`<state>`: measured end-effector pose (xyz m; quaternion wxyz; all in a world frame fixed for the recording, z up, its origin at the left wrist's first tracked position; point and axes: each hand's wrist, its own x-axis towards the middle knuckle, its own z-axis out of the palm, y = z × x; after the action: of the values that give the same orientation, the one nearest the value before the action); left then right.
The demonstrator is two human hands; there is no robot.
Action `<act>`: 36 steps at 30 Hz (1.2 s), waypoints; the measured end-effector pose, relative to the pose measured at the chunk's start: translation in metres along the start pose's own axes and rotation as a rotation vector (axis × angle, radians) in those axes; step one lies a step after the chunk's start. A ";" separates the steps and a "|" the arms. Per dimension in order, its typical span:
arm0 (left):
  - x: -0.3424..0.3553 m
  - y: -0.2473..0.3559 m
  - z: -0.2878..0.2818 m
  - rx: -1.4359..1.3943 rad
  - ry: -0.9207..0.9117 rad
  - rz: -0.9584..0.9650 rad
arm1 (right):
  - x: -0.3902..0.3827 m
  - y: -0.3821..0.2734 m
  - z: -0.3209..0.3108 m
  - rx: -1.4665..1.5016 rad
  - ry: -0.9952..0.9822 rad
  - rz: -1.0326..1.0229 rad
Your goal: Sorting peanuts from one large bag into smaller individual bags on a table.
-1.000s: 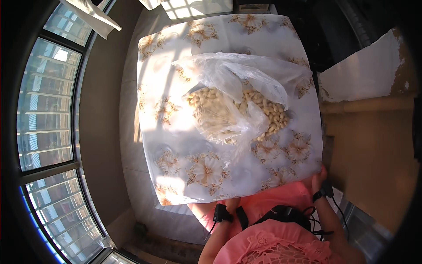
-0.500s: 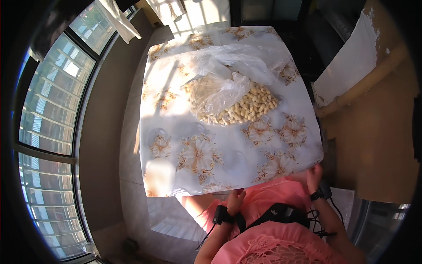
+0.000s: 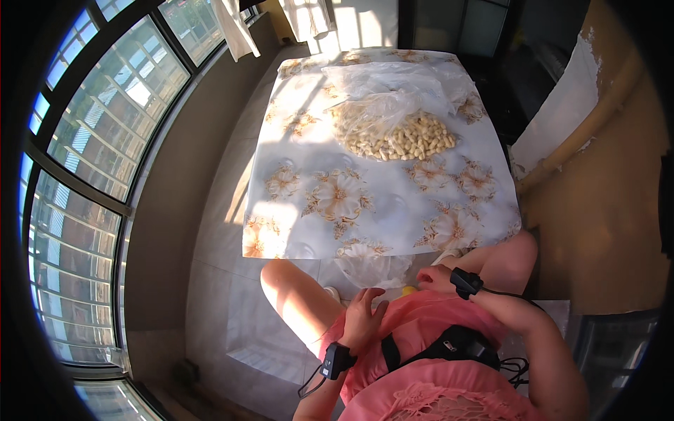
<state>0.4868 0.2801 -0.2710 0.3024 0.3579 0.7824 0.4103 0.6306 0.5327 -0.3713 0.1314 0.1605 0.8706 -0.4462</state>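
Observation:
My left hand (image 3: pixel 363 317) hovers over my lap with its fingers loosely bent and apart, holding nothing. To its right, my right hand (image 3: pixel 437 278) is by my right thigh, its fingers loosely bent and partly hidden; I see nothing held in it. Below the table's near edge, between my knees, hangs or lies a clear plastic bag (image 3: pixel 372 270), its contents too unclear to name. Close to my right hand a small yellow thing (image 3: pixel 408 290) shows. On the table, a pile of unshelled peanuts (image 3: pixel 414 137) lies partly under a crumpled clear plastic bag (image 3: pixel 379 105).
A white tablecloth with brown flowers (image 3: pixel 393 210) covers the table in front of me. Barred windows (image 3: pixel 84 168) line the left wall. On the right stands a brown wall (image 3: pixel 597 224). Pale floor tiles (image 3: pixel 221 288) show on the left.
Both hands have come back from the table's near edge to above my lap. My view has shifted, so the table sits farther away, and the bag between my knees now shows.

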 end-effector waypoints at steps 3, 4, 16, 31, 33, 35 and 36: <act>-0.024 0.006 -0.046 0.053 0.394 0.130 | 0.044 0.029 0.033 -0.042 -0.100 0.130; -0.031 0.007 -0.058 0.148 0.539 0.100 | 0.056 0.050 0.047 -0.064 -0.083 0.138; -0.037 -0.080 -0.057 0.063 1.173 -0.340 | 0.065 0.155 0.058 -0.303 -0.189 0.574; 0.008 -0.057 -0.090 -0.163 1.353 -0.367 | 0.071 0.192 0.068 -0.269 -0.223 0.699; 0.017 -0.056 -0.093 -0.238 1.365 -0.362 | 0.066 0.196 0.065 -0.257 -0.206 0.720; 0.015 -0.063 -0.094 -0.139 1.334 -0.368 | 0.063 0.198 0.064 -0.234 -0.182 0.731; 0.005 -0.059 -0.094 -0.153 1.402 -0.347 | 0.077 0.192 0.070 -0.223 -0.210 0.678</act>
<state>0.3934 0.2204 -0.2775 -0.1856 -0.1405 0.8069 0.5429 0.6426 0.5936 -0.5809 0.3769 0.3779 0.7930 -0.2937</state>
